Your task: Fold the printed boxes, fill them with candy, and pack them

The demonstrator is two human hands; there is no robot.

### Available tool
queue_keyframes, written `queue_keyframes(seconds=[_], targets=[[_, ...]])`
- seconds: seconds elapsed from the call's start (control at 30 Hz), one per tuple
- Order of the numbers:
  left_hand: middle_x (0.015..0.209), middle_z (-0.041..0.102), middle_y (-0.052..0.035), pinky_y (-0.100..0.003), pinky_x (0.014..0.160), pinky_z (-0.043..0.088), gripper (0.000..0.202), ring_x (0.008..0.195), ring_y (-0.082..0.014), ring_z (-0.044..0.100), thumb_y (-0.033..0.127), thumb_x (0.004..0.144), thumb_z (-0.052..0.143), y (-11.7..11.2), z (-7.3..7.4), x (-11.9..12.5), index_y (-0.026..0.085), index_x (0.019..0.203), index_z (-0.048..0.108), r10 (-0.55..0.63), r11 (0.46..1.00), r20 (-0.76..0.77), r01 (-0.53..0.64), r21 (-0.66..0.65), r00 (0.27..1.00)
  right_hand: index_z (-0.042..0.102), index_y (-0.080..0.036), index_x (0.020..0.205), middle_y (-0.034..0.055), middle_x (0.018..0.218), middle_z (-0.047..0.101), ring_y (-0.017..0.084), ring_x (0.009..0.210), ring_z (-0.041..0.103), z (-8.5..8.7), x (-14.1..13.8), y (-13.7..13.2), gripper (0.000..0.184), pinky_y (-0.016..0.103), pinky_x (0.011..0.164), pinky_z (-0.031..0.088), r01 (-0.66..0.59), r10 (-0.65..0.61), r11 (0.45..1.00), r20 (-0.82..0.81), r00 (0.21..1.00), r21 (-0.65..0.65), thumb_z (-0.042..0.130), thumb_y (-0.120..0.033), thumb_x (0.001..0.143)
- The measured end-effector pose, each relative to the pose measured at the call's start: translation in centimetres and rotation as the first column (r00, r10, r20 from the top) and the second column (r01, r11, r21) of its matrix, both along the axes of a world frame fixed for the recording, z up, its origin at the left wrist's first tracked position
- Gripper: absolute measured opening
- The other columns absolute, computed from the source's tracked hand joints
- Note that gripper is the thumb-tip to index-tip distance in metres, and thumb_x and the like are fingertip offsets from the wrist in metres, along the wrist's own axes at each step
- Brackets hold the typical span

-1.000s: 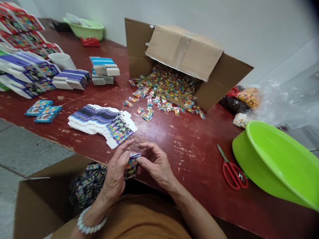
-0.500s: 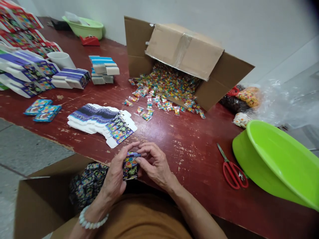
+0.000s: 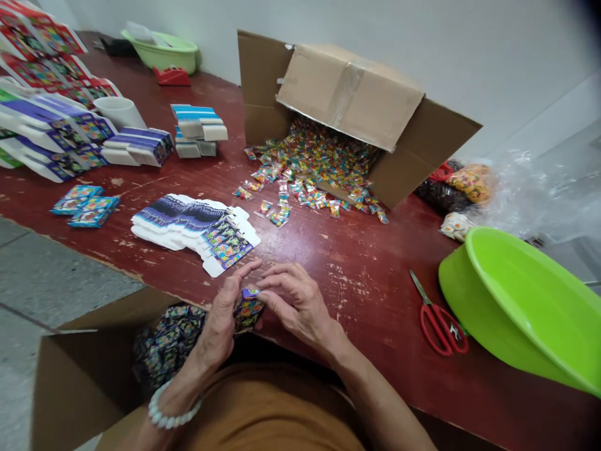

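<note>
Over the table's near edge, my left hand [image 3: 220, 322] is closed round a small printed box [image 3: 248, 310], purple at the top with bright pictures on its face. My right hand [image 3: 300, 307] is at the box's upper right corner, its thumb against the purple top and its fingers curved above. Just beyond lies a fanned stack of flat, unfolded purple box blanks [image 3: 188, 228]. Below my left forearm, a cardboard carton [image 3: 84, 382] holds a heap of dark printed packets [image 3: 169, 341].
A tipped cardboard box [image 3: 352, 94] spills wrapped candies [image 3: 310, 188] onto the red table [image 3: 357, 326]. Red-handled scissors [image 3: 441, 329] lie by a green basin [image 3: 521, 300] at right. Two blue boxes [image 3: 87, 207] and stacks of purple cartons [image 3: 56, 134] are at left.
The box has turned in my left hand, so its face shows more at an angle. My right fingers have lifted and spread slightly; its thumb has moved up to the box's top.
</note>
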State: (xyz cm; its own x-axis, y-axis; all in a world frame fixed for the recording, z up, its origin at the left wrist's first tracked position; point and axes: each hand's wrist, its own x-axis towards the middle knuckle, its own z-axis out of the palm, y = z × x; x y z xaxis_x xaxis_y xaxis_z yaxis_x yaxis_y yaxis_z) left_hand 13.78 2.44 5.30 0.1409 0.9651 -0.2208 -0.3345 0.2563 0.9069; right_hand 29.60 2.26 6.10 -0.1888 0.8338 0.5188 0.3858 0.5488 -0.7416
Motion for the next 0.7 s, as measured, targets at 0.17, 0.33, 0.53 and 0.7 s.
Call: queue_keyframes(seconds=[0.17,0.33,0.53,0.7], targets=[[0.108,0.077,-0.0113,-0.034,0.063,0.059,0.067,0.089,-0.0307,0.071,0.073,0.083,0.056,0.1,-1.3,-0.6,0.022,0.123,0.074,-0.078,0.997,-0.059,0.078,-0.006,0.995,0.073,-0.020,0.083,0.0037,0.080,0.072,0.016,0.077,0.065,-0.1,-0.4,-0.2,0.016,0.031,0.074,0.052,0.030,-0.029,0.999,-0.023,0.999,0.014,0.064,-0.028,0.095],[0.109,0.077,-0.0119,-0.029,0.048,0.051,0.070,0.059,-0.0196,0.066,0.074,0.085,0.051,-0.1,-1.2,-0.1,0.022,0.126,0.072,-0.147,0.987,-0.011,0.146,-0.062,0.989,0.068,-0.019,0.076,0.0025,0.075,0.069,0.015,0.072,0.064,-0.6,-0.9,-0.7,0.023,0.027,0.067,0.051,0.098,-0.103,0.994,-0.147,0.984,-0.041,0.059,-0.025,0.096],[0.106,0.078,-0.0102,-0.026,0.048,0.052,0.054,0.064,-0.0199,0.068,0.059,0.079,0.070,-0.1,0.0,0.4,0.019,0.115,0.077,-0.093,0.991,0.012,0.094,-0.097,0.996,0.071,-0.018,0.088,0.0065,0.088,0.075,0.017,0.087,0.069,-0.5,-0.5,-0.6,0.020,0.032,0.082,0.052,0.072,-0.078,0.977,0.019,0.997,0.198,0.059,-0.030,0.099],[0.106,0.078,-0.0111,-0.027,0.046,0.052,0.045,0.057,-0.0178,0.066,0.046,0.078,0.072,-0.2,0.1,0.6,0.017,0.112,0.078,-0.066,0.989,0.070,0.075,-0.127,0.995,0.071,-0.020,0.097,0.0078,0.099,0.075,0.017,0.097,0.069,-1.6,-0.8,-1.2,0.031,0.034,0.087,0.052,0.075,-0.091,0.980,0.077,0.993,0.185,0.046,-0.036,0.105]])
